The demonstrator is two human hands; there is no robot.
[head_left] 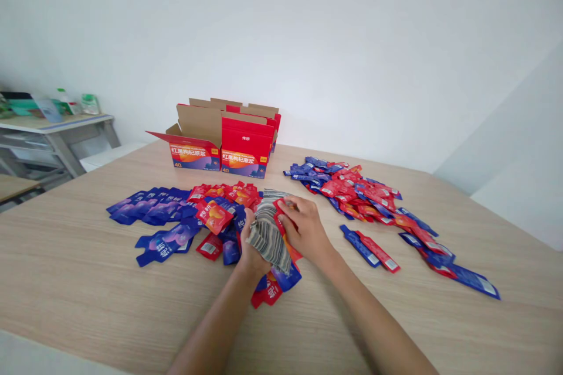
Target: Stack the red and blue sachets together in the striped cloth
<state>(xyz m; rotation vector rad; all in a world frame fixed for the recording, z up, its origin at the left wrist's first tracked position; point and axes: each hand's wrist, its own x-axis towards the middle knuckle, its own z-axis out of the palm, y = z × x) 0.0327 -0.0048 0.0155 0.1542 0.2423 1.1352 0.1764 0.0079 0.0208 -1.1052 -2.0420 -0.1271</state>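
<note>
Pouch stack [269,235]: sits clamped in left hand [251,255] over loose pouches [215,217] on table [132,310], with red pouch [278,220] pinched in right hand [307,227] against its side; could fan apart or spill if squeezed unevenly.

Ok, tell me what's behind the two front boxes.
Behind the front boxes, raised brown flaps and a red side panel of at least one more box show, the white wall beyond. Its front face and any contents are covered.

workroom; open cartons [244,152], heaped sachets [342,188]
</note>
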